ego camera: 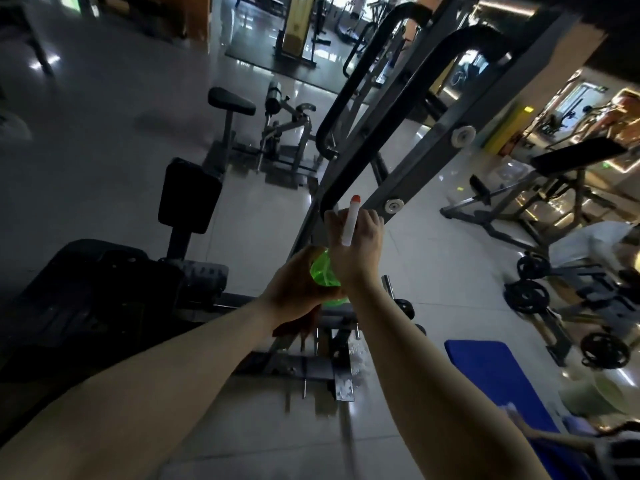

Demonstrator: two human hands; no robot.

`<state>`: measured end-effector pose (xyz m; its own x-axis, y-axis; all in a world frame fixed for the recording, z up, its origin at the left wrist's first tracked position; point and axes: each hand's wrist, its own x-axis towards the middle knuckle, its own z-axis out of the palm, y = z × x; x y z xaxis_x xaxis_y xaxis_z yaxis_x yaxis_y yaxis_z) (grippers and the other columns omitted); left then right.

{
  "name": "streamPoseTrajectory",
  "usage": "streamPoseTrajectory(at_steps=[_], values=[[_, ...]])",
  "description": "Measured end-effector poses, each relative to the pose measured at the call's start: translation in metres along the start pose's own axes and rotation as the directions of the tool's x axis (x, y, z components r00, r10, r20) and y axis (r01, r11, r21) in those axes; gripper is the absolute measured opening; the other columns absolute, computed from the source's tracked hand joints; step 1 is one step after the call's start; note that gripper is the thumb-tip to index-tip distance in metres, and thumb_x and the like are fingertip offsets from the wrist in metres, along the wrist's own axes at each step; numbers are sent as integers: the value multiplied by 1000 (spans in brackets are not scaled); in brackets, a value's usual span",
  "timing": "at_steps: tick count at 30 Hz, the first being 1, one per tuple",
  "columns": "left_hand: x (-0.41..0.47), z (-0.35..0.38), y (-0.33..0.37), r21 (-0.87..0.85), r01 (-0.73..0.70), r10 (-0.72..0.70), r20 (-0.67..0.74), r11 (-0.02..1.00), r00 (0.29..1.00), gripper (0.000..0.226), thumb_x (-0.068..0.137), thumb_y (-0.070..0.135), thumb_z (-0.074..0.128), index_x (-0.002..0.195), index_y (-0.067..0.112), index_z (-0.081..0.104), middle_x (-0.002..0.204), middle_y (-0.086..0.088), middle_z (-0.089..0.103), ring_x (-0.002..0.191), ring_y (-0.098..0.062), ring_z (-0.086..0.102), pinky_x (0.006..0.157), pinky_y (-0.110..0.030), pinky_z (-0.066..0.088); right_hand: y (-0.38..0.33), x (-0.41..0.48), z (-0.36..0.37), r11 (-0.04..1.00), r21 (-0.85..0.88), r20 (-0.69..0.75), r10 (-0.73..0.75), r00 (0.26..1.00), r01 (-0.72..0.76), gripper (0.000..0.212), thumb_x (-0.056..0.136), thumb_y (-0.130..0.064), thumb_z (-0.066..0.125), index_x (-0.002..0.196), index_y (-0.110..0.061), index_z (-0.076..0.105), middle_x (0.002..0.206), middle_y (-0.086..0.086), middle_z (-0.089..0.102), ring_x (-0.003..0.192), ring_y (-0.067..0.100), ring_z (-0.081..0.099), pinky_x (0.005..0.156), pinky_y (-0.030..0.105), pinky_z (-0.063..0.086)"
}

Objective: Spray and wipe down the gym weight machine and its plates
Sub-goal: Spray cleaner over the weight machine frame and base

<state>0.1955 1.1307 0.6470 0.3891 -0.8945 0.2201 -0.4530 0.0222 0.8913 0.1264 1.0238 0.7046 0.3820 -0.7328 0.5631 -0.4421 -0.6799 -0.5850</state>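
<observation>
I hold a green translucent spray bottle [325,273] in front of me. My left hand [298,289] grips its body from below. My right hand [356,251] holds its white spray head [350,221], whose red-tipped nozzle points up toward the dark steel frame of the weight machine [408,157]. The machine's black padded seat and back pad [188,195] stand to the left. Its base beam [311,368] lies on the floor under my arms. Black weight plates [528,296] hang on a rack at the right.
A blue mat [491,379] lies on the tiled floor at lower right. An incline bench [554,188] stands at the right, another seat machine [263,126] farther back. White debris or cloth [356,358] lies beside the base beam. A person's arm shows at the bottom right corner.
</observation>
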Motion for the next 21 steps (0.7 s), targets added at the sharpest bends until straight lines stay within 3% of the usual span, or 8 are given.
streamPoseTrajectory(at_steps=[5, 8, 11, 16, 19, 21], values=[[20, -11, 33, -13, -79, 79, 11, 997, 997, 68, 72, 52, 85, 127, 33, 50, 117, 15, 64, 106, -4, 61, 93, -36, 55, -19, 26, -27, 999, 8, -80, -32, 996, 33, 43, 91, -57, 59, 92, -13, 62, 94, -2, 56, 95, 18, 49, 80, 33, 44], [31, -16, 51, -28, -128, 129, 31, 991, 991, 66, 72, 51, 86, 125, 33, 51, 114, 14, 64, 104, -2, 62, 90, -34, 56, -26, 38, -43, 999, 22, -158, -26, 987, 30, 42, 91, -55, 57, 89, -13, 60, 89, -2, 54, 90, 20, 52, 72, 31, 42], [41, -16, 65, 7, -170, 170, 44, 985, 984, 81, 64, 62, 82, 130, 27, 52, 113, 12, 65, 102, -5, 63, 89, -33, 56, -26, 45, -57, 998, 55, -238, 12, 971, 1, 41, 91, -54, 51, 82, -14, 57, 83, -1, 55, 79, 19, 54, 64, 28, 37], [50, -8, 81, 29, -211, 209, 57, 977, 976, 81, 70, 45, 89, 137, 23, 48, 115, 12, 60, 103, -5, 59, 82, -16, 47, -26, 50, -77, 994, 99, -338, -11, 941, 47, 29, 91, -46, 60, 81, -20, 54, 82, -2, 55, 85, 26, 56, 66, 32, 43], [55, 0, 87, -8, -216, 215, 85, 976, 973, 81, 69, 43, 90, 136, 24, 47, 117, 10, 62, 104, -7, 61, 85, -23, 51, -20, 52, -87, 996, 61, -364, -34, 931, 60, 24, 92, -38, 64, 78, -20, 55, 81, -4, 54, 91, 29, 55, 70, 31, 42], [56, 6, 88, -18, -209, 210, 102, 978, 972, 82, 68, 44, 91, 135, 25, 47, 116, 9, 64, 103, -7, 62, 86, -25, 53, -12, 50, -91, 999, 50, -358, -2, 934, 21, 27, 93, -36, 62, 74, -21, 51, 76, -6, 50, 86, 26, 54, 64, 26, 36]])
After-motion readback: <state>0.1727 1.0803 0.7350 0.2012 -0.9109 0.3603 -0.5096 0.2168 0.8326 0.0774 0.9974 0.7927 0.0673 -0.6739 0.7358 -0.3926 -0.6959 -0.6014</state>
